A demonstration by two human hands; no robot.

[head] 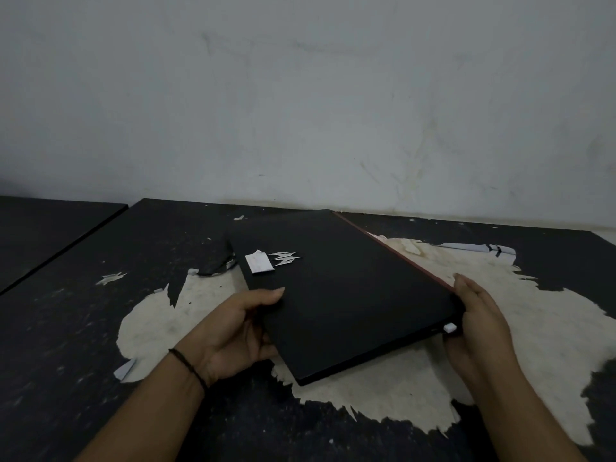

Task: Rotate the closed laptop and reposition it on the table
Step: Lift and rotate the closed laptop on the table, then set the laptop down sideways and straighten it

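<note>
A closed black laptop (336, 291) with a silver logo and a white sticker on its lid lies at an angle on the worn table (83, 311), its long red-trimmed edge running away to the upper left. My left hand (240, 331) grips its near left edge, thumb on the lid and fingers underneath. On the near right corner sits my right hand (480, 328), fingers curled along the red edge. The near end looks slightly raised off the table.
The table's black surface is peeled, baring a large pale patch (500, 378) under and around the laptop. A stained white wall (300, 111) rises just behind the table. A second dark tabletop (43, 235) adjoins at the far left. Small paper scraps (125, 370) lie about.
</note>
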